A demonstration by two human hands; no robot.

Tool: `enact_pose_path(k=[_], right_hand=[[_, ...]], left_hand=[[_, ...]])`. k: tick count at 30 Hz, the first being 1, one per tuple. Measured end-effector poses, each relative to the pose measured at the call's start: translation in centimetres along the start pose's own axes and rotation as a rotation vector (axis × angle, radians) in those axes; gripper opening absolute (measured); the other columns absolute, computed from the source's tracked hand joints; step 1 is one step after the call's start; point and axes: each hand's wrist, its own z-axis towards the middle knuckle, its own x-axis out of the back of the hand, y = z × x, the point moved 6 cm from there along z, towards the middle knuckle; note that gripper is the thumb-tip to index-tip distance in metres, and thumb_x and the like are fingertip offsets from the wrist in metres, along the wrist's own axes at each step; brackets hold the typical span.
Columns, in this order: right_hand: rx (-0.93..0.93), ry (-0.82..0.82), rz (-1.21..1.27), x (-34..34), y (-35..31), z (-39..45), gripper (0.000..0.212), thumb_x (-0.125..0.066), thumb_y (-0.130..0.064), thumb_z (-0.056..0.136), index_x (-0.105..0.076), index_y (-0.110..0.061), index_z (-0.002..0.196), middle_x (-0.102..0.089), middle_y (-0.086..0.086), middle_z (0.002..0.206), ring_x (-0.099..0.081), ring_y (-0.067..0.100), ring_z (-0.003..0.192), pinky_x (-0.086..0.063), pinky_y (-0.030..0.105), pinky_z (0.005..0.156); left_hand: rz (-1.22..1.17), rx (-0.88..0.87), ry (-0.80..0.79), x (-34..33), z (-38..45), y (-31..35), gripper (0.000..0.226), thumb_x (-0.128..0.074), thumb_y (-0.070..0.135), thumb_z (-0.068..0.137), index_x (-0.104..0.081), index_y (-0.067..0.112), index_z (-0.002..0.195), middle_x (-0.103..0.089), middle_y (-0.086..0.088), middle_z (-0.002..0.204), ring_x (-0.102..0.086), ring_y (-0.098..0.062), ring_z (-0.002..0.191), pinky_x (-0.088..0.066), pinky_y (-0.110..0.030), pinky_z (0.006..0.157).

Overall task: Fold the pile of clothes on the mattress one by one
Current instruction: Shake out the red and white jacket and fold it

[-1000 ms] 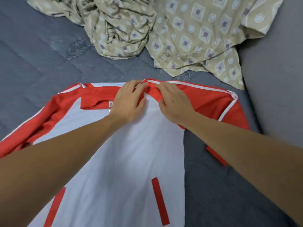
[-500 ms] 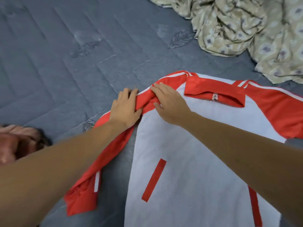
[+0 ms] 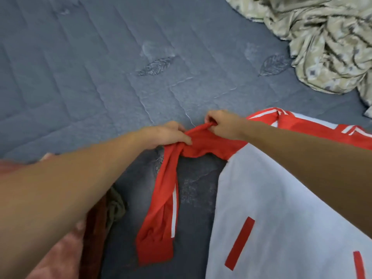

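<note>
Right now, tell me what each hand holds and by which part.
Both hold the red-and-white jacket by its red sleeve, near the shoulder: the left hand grips the bunched cloth, the right hand pinches a fold beside it.

jacket (image 3: 281,198) cropped right, patterned cloth (image 3: 326,41) cropped

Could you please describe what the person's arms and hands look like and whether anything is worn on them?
Both forearms are bare, with no sleeves in view. The left hand and right hand wear no gloves, and no rings, watch or bracelets are visible.
</note>
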Motion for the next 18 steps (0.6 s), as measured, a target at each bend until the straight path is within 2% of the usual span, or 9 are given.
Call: enact_pose_path(k=[2,4,6,10,12,14,18], right_hand=[[-0.031,-0.109,0.017,0.2,-0.7,0.9,0.014,-0.072,-0.026,0.088,-0.068,-0.022,0.101,-0.068,0.001,0.097,-0.064,0.026,0.096,-0.050,0.039,0.082],[-0.041,-0.190,0.086,0.4,-1.8,1.8,0.019,-0.078,-0.037,0.085,-0.070,-0.025,0.098,-0.069,-0.002,0.095,-0.064,0.021,0.092,-0.050,0.038,0.080],[-0.058,-0.239,0.191,0.5,-3.1,2.5,0.023,-0.081,-0.045,0.083,-0.072,-0.028,0.096,-0.071,-0.006,0.094,-0.066,0.016,0.089,-0.048,0.032,0.074],[-0.117,-0.234,0.351,1.2,-5.2,4.1,0.036,-0.078,-0.060,0.082,-0.075,-0.027,0.098,-0.073,-0.011,0.094,-0.067,0.006,0.087,-0.047,0.026,0.074],[-0.128,-0.181,0.343,1.9,-5.8,5.1,0.039,-0.075,-0.059,0.085,-0.075,-0.024,0.102,-0.074,-0.007,0.098,-0.067,0.010,0.091,-0.050,0.030,0.080],[-0.153,-0.134,0.356,2.6,-6.0,6.0,0.039,-0.073,-0.056,0.089,-0.075,-0.021,0.106,-0.073,-0.005,0.101,-0.066,0.011,0.093,-0.051,0.031,0.085],[-0.153,-0.079,0.257,3.3,-6.4,8.2,0.032,-0.072,-0.038,0.096,-0.073,-0.006,0.100,-0.069,0.004,0.090,-0.060,0.018,0.081,-0.046,0.031,0.074]], left_hand=[[-0.013,-0.015,0.027,2.0,0.0,-0.5,0.022,-0.083,0.021,0.084,-0.077,0.009,0.101,-0.079,-0.013,0.099,-0.072,-0.023,0.087,-0.060,-0.042,0.087],[-0.072,-0.062,0.075,3.8,0.1,-0.5,0.017,-0.088,0.020,0.080,-0.076,0.015,0.090,-0.077,-0.004,0.084,-0.069,-0.015,0.077,-0.058,-0.034,0.075],[-0.125,-0.094,0.077,5.4,0.2,-0.6,0.019,-0.091,0.021,0.076,-0.074,0.018,0.084,-0.072,0.005,0.072,-0.066,-0.007,0.066,-0.054,-0.025,0.065],[-0.133,-0.117,0.017,8.2,0.2,-1.1,0.024,-0.093,0.026,0.074,-0.077,0.015,0.089,-0.072,0.005,0.070,-0.066,-0.004,0.064,-0.053,-0.018,0.060],[-0.123,-0.106,-0.003,9.8,0.3,-1.5,0.023,-0.091,0.025,0.077,-0.078,0.014,0.092,-0.077,0.000,0.082,-0.072,-0.009,0.074,-0.057,-0.021,0.067],[-0.138,-0.094,-0.018,11.6,0.2,-2.1,0.016,-0.088,0.025,0.080,-0.077,0.016,0.089,-0.078,-0.001,0.084,-0.073,-0.011,0.074,-0.057,-0.020,0.065],[-0.144,-0.059,-0.051,15.7,-0.4,-3.9,0.019,-0.084,0.031,0.084,-0.074,0.019,0.073,-0.073,-0.002,0.074,-0.066,-0.011,0.061,-0.051,-0.018,0.058]])
